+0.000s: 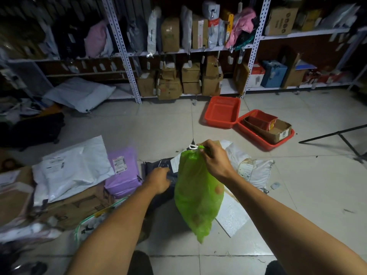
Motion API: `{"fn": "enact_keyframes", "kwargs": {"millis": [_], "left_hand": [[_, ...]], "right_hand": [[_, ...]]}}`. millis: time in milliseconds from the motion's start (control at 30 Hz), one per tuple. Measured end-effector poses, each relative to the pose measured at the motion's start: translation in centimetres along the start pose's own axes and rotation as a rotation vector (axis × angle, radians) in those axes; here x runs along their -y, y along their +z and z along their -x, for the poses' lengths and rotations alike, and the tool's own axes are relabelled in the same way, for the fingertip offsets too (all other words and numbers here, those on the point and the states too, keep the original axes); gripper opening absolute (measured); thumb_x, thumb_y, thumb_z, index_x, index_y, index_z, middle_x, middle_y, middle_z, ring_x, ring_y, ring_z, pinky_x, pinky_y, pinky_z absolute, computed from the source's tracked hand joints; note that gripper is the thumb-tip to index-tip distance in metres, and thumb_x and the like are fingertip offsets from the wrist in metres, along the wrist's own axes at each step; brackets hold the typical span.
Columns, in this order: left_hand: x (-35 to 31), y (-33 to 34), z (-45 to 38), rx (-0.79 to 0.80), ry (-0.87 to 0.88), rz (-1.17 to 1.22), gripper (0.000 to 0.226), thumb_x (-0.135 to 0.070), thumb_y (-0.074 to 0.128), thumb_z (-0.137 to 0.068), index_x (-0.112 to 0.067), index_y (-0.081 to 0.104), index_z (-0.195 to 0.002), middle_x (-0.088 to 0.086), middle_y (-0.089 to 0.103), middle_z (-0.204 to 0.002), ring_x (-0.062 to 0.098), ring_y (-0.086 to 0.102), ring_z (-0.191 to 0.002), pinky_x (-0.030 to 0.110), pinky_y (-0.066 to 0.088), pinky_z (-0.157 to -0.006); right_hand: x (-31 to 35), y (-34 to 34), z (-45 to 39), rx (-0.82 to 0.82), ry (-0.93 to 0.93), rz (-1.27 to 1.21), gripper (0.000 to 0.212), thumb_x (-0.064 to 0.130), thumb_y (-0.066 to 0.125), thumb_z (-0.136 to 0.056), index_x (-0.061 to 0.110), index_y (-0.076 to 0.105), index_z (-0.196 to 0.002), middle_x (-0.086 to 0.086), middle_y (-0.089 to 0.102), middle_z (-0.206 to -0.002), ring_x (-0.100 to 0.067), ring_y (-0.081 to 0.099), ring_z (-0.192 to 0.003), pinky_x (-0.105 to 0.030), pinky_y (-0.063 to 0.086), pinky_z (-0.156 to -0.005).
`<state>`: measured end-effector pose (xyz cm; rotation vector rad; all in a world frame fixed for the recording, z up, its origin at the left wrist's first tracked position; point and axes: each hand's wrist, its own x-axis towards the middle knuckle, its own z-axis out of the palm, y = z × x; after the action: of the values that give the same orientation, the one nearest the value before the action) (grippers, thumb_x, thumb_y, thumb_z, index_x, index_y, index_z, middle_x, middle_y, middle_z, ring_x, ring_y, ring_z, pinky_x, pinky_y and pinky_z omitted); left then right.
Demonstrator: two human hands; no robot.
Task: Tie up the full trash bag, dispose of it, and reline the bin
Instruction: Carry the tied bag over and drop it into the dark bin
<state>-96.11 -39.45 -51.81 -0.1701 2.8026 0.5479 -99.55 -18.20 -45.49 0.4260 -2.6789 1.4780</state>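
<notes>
L hand point(158, 180) loosely curled, empty, just left of bag point(196, 197), over dark parcel point(158, 165). Bag: thin green plastic, full, bulging, tapering to a point at bottom, hangs above floor point(297, 185). R hand point(215, 159) pinches its gathered neck w/ white drawstring point(193, 147).

No text, brand or number can be read here. Printed shipping labels show on the purple mailer bag point(123, 171), the white mailer bag point(73, 167) beside it and the white sack point(256, 171) to the right, but their print is too small and blurred to make out. A white sticker on the open cardboard box point(278, 131) in the red tray point(258, 138) is likewise illegible. Dark round marks on a cardboard carton point(282, 20) on the upper shelf look like printed logos, unreadable.
</notes>
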Motion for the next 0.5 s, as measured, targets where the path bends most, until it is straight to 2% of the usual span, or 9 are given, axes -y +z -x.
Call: {"fn": "enact_keyframes", "kwargs": {"millis": [100, 233, 333, 500], "left_hand": [[-2.6, -5.0, 2.5, 0.02, 0.01, -0.041, 0.04, -0.012, 0.057, -0.09, -0.007, 0.057, -0.13, 0.017, 0.058, -0.132, 0.033, 0.054, -0.121, 0.033, 0.045, -0.093], [-6.7, -13.1, 6.0, 0.027, 0.013, -0.035, 0.036, -0.012, 0.055, -0.088, -0.011, 0.062, -0.123, 0.017, 0.061, -0.123, 0.034, 0.057, -0.113, 0.033, 0.046, -0.091], [-10.3, -19.8, 9.2, 0.034, 0.007, -0.076, 0.042, -0.016, 0.056, -0.088, -0.015, 0.057, -0.13, 0.015, 0.058, -0.127, 0.034, 0.055, -0.117, 0.037, 0.047, -0.097], [-16.8, -29.8, 14.4, 0.044, -0.019, -0.11, 0.05, -0.02, 0.054, -0.092, -0.017, 0.046, -0.141, 0.013, 0.049, -0.14, 0.034, 0.049, -0.127, 0.041, 0.044, -0.104]], "right_hand": [[4.5, -3.5, -0.2, 0.021, 0.009, 0.018, 0.006, 0.016, 0.056, -0.095, 0.012, 0.06, -0.093, 0.005, 0.058, -0.081, -0.016, 0.052, -0.075, -0.028, 0.035, -0.064], [11.3, -9.1, -0.8, 0.003, 0.034, 0.031, 0.004, 0.016, 0.058, -0.092, 0.018, 0.059, -0.09, 0.004, 0.06, -0.081, -0.017, 0.054, -0.074, -0.031, 0.04, -0.066], [17.3, -13.8, -1.1, 0.011, 0.057, 0.026, 0.004, 0.011, 0.057, -0.092, 0.011, 0.061, -0.092, 0.001, 0.061, -0.083, -0.019, 0.053, -0.075, -0.028, 0.035, -0.065], [26.0, -22.2, -0.9, 0.021, 0.074, 0.051, 0.007, 0.01, 0.057, -0.091, 0.008, 0.062, -0.096, -0.009, 0.068, -0.094, -0.026, 0.059, -0.085, -0.03, 0.038, -0.068]]}}
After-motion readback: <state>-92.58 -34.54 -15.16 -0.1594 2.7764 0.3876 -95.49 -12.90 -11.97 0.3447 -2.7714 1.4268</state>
